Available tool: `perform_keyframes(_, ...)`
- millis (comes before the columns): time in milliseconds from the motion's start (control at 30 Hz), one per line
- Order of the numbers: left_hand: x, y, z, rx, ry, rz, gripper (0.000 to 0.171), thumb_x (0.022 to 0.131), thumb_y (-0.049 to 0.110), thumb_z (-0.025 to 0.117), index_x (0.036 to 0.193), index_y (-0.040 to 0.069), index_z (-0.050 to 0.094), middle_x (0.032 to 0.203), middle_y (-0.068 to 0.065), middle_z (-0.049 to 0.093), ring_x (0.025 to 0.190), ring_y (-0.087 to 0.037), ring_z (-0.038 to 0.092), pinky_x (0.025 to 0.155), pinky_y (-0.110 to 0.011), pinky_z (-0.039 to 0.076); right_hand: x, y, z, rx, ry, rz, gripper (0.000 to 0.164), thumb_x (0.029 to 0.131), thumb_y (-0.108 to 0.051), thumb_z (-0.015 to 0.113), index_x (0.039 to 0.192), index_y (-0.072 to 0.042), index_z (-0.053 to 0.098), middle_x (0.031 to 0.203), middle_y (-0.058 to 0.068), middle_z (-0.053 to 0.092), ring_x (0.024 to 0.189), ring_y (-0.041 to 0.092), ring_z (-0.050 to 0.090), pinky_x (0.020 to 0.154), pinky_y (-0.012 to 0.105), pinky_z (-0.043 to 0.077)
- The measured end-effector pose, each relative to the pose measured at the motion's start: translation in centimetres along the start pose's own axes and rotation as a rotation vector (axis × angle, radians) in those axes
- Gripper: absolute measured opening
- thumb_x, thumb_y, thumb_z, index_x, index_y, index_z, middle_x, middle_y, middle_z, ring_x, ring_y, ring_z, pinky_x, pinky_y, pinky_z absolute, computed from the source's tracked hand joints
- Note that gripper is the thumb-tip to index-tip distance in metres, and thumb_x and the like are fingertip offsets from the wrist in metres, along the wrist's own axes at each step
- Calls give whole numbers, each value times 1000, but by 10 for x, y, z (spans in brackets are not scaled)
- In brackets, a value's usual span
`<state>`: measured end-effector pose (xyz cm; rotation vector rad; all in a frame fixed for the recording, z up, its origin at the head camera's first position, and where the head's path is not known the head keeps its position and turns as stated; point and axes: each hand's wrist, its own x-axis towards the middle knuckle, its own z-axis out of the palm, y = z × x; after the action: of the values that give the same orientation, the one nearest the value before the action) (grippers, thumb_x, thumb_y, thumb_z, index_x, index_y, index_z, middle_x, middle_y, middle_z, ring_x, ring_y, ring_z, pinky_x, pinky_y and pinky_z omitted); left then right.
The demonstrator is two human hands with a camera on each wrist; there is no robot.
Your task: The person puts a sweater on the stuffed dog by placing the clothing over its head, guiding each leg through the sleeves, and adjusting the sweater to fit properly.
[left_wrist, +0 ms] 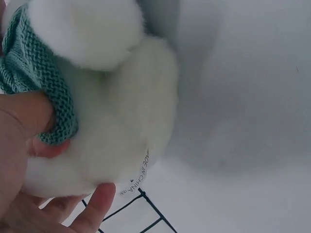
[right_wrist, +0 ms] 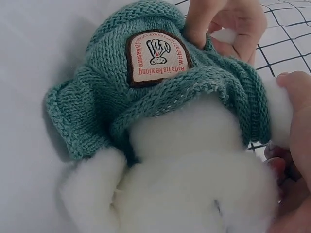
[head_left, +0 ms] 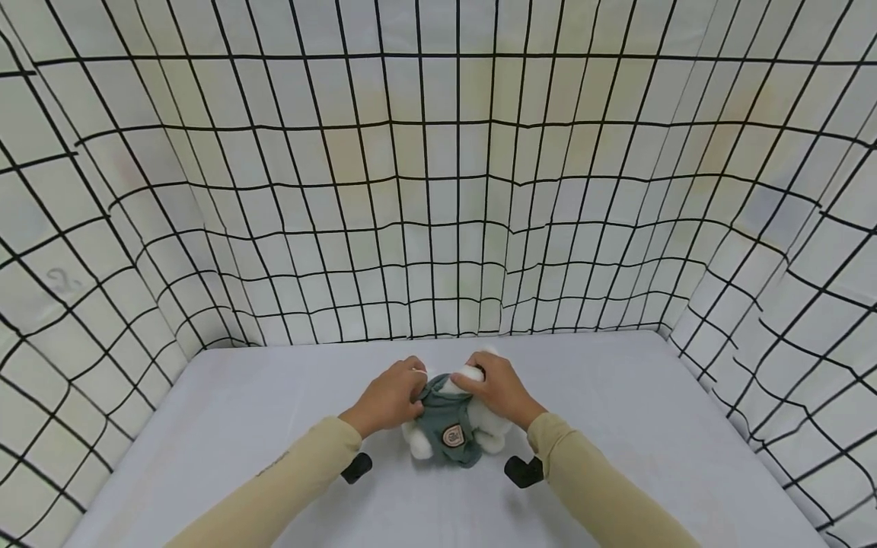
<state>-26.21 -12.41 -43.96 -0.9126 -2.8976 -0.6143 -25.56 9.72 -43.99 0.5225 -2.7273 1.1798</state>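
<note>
A white plush toy (head_left: 489,426) lies on the table, partly dressed in a teal knitted sweater (head_left: 438,418) with a stitched patch (right_wrist: 158,57). My left hand (head_left: 390,396) pinches the sweater's edge between thumb and fingers; in the left wrist view other fingers (left_wrist: 99,204) reach under the toy's white body, near a tag printed "MADE IN CHINA" (left_wrist: 138,177). On the other side, my right hand (head_left: 502,388) grips a white limb (right_wrist: 279,111) where it comes out of the sweater. The toy's face cannot be made out.
The toy is on a white-covered table (head_left: 274,396). White walls with a black grid (head_left: 445,205) rise behind it and at both sides. A small black object (head_left: 356,468) shows by the left forearm, another black object (head_left: 525,472) by the right.
</note>
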Motion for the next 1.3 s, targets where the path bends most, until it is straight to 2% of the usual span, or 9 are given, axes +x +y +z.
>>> perform_keyframes(133, 3, -3, -3, -39, -6, 16, 28, 79, 11, 75, 66, 13, 49, 116, -5, 61, 104, -23, 59, 79, -36, 50, 0, 1, -2, 38, -34, -16, 25, 87, -34, 72, 93, -14, 59, 84, -1, 56, 71, 13, 48, 62, 22, 42)
perform_keyframes(200, 4, -6, -5, -74, -8, 27, 25, 79, 13, 75, 70, 14, 52, 111, -5, 61, 98, -20, 58, 80, -36, 50, 0, 1, -1, 52, -64, -20, 34, 83, -35, 75, 104, -13, 59, 89, -1, 57, 71, 13, 48, 61, 22, 42)
perform_keyframes(300, 7, -5, -8, -115, -3, 41, 23, 78, 17, 78, 84, 14, 56, 111, -5, 60, 100, -20, 59, 86, -39, 51, -3, 1, -2, 23, -107, -30, 46, 78, -37, 80, 113, -15, 60, 98, -3, 57, 74, 13, 49, 65, 22, 44)
perform_keyframes(433, 8, -3, -13, -132, 7, 54, 47, 75, 26, 84, 111, 12, 58, 123, -4, 59, 116, -24, 56, 99, -44, 47, -6, 0, -1, -37, -126, -54, 46, 75, -35, 83, 113, -17, 64, 102, -4, 57, 78, 10, 48, 69, 22, 45)
perform_keyframes(533, 11, 1, -16, -131, -23, 93, 58, 72, 28, 86, 122, 14, 59, 126, -2, 61, 119, -24, 55, 100, -45, 45, -8, 1, -3, -19, -116, -89, 38, 76, -27, 82, 109, -16, 66, 102, -3, 58, 79, 11, 49, 69, 22, 46)
perform_keyframes(667, 17, 8, -18, -100, -87, 183, 53, 75, 25, 83, 123, 15, 62, 118, 0, 66, 108, -18, 59, 94, -40, 48, -10, 3, -3, 45, -92, -135, 27, 79, -17, 80, 103, -16, 66, 102, -1, 61, 80, 12, 52, 68, 22, 48)
perform_keyframes(767, 21, 14, -19, -57, -109, 234, 47, 78, 21, 80, 121, 15, 63, 113, 2, 66, 101, -16, 61, 90, -37, 50, -10, 3, -3, 59, -76, -153, 23, 80, -16, 78, 99, -17, 66, 101, -1, 61, 80, 13, 54, 69, 22, 48)
perform_keyframes(1033, 21, 25, -19, -70, -136, 191, 37, 77, 18, 75, 111, 19, 61, 102, 5, 52, 84, -11, 59, 74, -26, 51, -11, 7, 0, 51, -46, -119, 19, 82, -15, 77, 93, -13, 62, 93, 1, 59, 78, 13, 53, 65, 21, 46)
perform_keyframes(1300, 22, 26, -16, -9, -84, 217, 30, 77, 18, 69, 105, 21, 58, 100, 4, 49, 70, -10, 54, 64, -23, 48, -13, 7, -4, 43, -54, -73, 20, 83, -18, 77, 98, -15, 63, 97, -2, 61, 83, 12, 53, 71, 23, 47)
